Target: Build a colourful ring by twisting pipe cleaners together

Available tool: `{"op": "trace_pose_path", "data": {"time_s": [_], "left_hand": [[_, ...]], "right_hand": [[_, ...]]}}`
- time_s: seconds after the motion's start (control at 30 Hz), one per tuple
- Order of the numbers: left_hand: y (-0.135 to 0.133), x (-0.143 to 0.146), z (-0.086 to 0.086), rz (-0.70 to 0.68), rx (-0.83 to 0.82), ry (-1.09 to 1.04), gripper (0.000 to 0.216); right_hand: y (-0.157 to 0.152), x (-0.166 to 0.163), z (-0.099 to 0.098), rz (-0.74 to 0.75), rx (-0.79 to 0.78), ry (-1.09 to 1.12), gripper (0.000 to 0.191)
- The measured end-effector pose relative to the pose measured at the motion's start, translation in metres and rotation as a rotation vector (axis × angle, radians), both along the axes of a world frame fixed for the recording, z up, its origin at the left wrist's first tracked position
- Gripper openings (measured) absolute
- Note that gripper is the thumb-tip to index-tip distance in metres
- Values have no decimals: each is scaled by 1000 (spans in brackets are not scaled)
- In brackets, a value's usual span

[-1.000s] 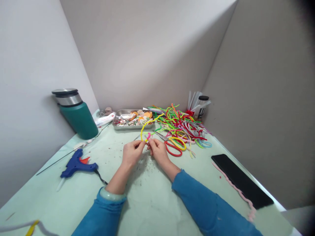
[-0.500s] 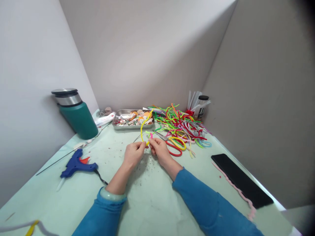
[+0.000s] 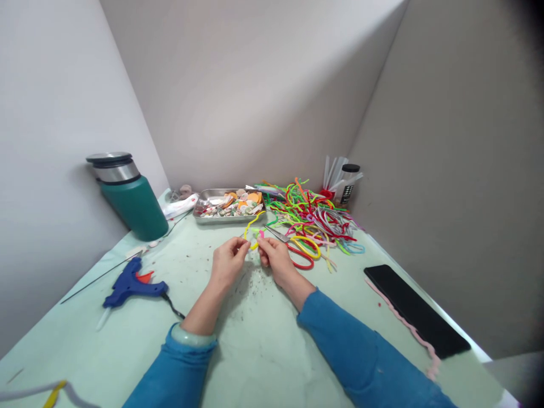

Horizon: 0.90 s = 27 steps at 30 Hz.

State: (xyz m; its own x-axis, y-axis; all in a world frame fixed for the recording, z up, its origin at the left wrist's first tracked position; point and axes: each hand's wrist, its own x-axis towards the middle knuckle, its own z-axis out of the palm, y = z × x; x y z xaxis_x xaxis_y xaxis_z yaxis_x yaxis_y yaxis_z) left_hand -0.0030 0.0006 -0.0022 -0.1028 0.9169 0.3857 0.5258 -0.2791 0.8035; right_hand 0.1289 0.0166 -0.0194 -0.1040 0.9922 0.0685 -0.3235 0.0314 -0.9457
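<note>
Both hands meet at the middle of the pale green table. My left hand (image 3: 227,262) pinches a yellow pipe cleaner (image 3: 251,222) that curls up and away from the fingers. My right hand (image 3: 274,258) pinches the same small bundle, where a short pink piece (image 3: 260,234) and a bit of green show between the fingertips. Red-handled scissors (image 3: 293,249) lie just right of my right hand.
A heap of coloured pipe cleaners (image 3: 314,218) lies at the back right, beside a metal tray (image 3: 229,207) of small pieces. A green flask (image 3: 130,198) stands at the left, a blue glue gun (image 3: 131,286) lies before it. A black phone (image 3: 416,309) rests at the right edge.
The yellow pipe cleaner's free end has dropped lower and curled in as the fingers work it. Both hands have shifted slightly away from me.
</note>
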Motion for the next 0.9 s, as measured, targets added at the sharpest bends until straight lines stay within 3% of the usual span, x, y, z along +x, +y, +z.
{"op": "trace_pose_path", "data": {"time_s": [0.43,0.53,0.77,0.9], "left_hand": [[-3,4,0,-185,18,209,23],[-3,4,0,-197,-51,173,24],[1,0,-1,-75,-83,-29,28],[2,-1,1,-105,-118,-104,31]], "right_hand": [[2,0,-2,-15,5,65,29],[2,0,-2,-23,16,59,28],[3,-1,-4,-78,15,42,30],[2,-3,-5,-44,10,-119,32]]}}
